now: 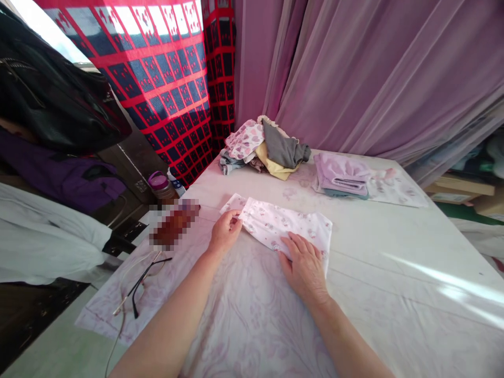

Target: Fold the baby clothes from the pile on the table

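A pair of white pants (295, 218) with a small pink and red print lies folded on the table in front of me. Its gathered waistband end is on the left, where my left hand (226, 228) pinches the edge between thumb and fingers. My right hand (305, 262) rests flat on the lower right part of the cloth, fingers stretched out. The palm hides a bit of the near edge.
A loose heap of clothes (271, 147) sits at the far edge, with a folded lilac stack (340, 176) to its right. Eyeglasses (142, 286), a cable and a pink-lidded bottle (159, 186) are on the left. Purple curtains (374, 79) hang behind the table (394, 294).
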`<state>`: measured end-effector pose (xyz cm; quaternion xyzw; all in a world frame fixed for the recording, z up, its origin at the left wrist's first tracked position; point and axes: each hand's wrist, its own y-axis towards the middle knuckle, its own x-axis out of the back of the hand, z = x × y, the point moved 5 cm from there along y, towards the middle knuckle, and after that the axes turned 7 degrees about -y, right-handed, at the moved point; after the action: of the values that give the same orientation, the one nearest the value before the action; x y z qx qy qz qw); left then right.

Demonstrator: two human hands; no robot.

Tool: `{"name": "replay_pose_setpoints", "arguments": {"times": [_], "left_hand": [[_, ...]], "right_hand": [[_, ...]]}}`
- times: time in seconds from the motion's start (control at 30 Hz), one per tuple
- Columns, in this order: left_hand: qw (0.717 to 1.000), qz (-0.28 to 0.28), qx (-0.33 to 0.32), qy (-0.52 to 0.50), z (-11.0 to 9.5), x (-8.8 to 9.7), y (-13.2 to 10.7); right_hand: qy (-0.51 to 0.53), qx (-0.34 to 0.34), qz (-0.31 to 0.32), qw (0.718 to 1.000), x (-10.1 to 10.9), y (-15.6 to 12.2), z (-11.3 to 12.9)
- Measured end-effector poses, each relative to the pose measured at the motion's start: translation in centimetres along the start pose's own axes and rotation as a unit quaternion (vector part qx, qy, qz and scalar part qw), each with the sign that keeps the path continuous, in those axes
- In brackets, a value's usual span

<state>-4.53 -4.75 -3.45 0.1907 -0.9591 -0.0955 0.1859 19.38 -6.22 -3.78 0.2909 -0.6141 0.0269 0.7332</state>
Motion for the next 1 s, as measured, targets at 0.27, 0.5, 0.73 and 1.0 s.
{"name": "replay_pose_setpoints", "arguments": {"times": [0.27, 0.5, 0.73, 1.0], "left_hand": [[1.0, 0.0, -0.005, 0.021, -0.2, 1.2, -1.5], [1.0, -0.005, 0.003, 0.026, -0.4, 1.5, -1.9], [1.0, -0.006, 0.013, 0.025, -0.6, 1.6, -1.7], [1.0, -0.012, 0.009, -0.025, -0.2, 1.1, -2.0]], "right_hand": [[0.028, -0.031, 0.018, 0.999, 1.0, -1.5, 1.1], [0.049, -0.049, 0.059, 0.996, 1.6, -1.8, 1.4], [0.053, -0.049, 0.056, 0.996, 1.6, -1.6, 1.5], [0.017, -0.008, 0.006, 1.0, 0.7, -2.1, 1.0]]}}
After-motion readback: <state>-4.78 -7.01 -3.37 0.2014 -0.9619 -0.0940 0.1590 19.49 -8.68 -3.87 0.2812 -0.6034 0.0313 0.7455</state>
